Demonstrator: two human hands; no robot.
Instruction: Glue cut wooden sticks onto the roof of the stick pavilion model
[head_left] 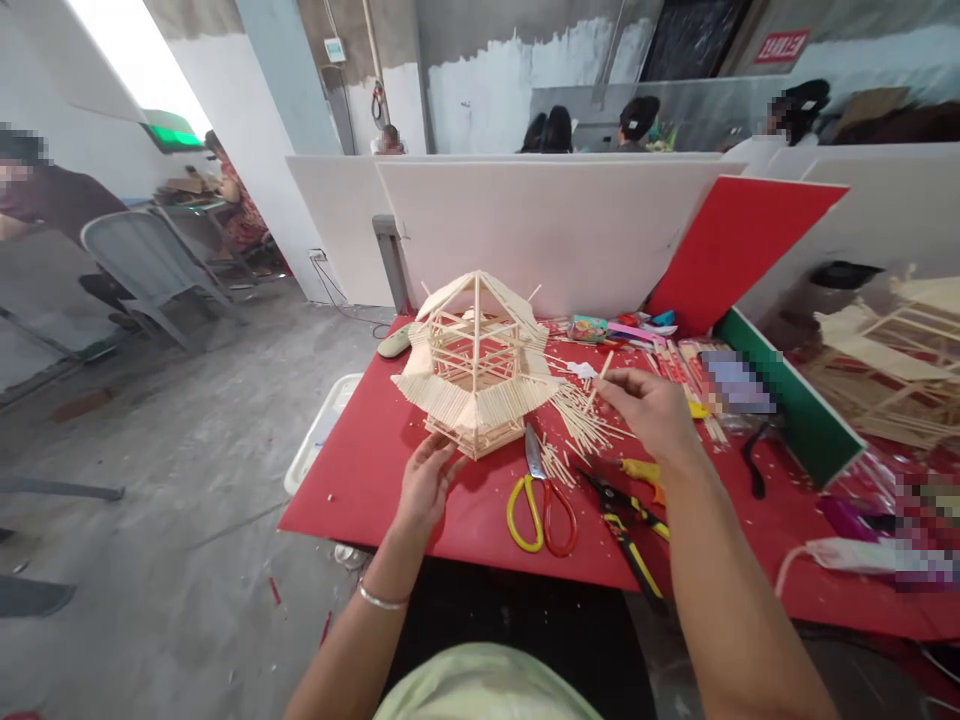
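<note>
A pavilion-like model built of thin wooden sticks (475,410) stands on the red tabletop (352,480). Its tiered roof is partly covered with sticks, and the upper front shows open framework. My left hand (427,480) holds the model's lower front-left edge, fingers curled at the base. To the right of the model, my right hand (649,405) pinches a short wooden stick (606,370) between thumb and fingers, tilted upright. Beneath that hand lies a loose pile of wooden sticks (581,420). A small white crumpled piece (581,370) lies just behind the pile.
Scissors (538,500) with yellow and red handles and black-yellow pliers (626,530) lie in front. A yellow-handled tool (641,470) is beside them. A phone (739,380) and a green board (787,380) are at right. White panels (540,230) stand behind; other people sit beyond.
</note>
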